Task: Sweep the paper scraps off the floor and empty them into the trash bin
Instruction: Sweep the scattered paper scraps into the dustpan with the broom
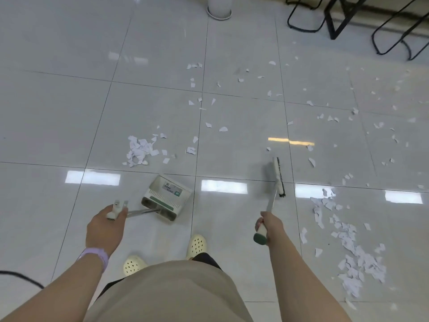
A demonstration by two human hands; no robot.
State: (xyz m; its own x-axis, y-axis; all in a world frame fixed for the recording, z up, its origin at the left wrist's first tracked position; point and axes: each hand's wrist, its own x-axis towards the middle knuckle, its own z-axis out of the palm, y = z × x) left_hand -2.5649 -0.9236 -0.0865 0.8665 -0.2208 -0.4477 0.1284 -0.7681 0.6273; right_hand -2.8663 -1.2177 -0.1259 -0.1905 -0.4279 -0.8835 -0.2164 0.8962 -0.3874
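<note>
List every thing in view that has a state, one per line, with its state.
Left hand: grips the dustpan handle.
Right hand: grips the broom handle.
Dustpan: on the floor, no scraps visible in it.
Broom: head down by the floor, among scattered scraps.
Paper scraps: unswept, one pile ahead of the dustpan, more piled at right.

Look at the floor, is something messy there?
Yes. Torn white paper scraps litter the tiled floor: one heap at the right, a smaller pile ahead of the dustpan, and loose bits scattered beyond the broom.
</note>
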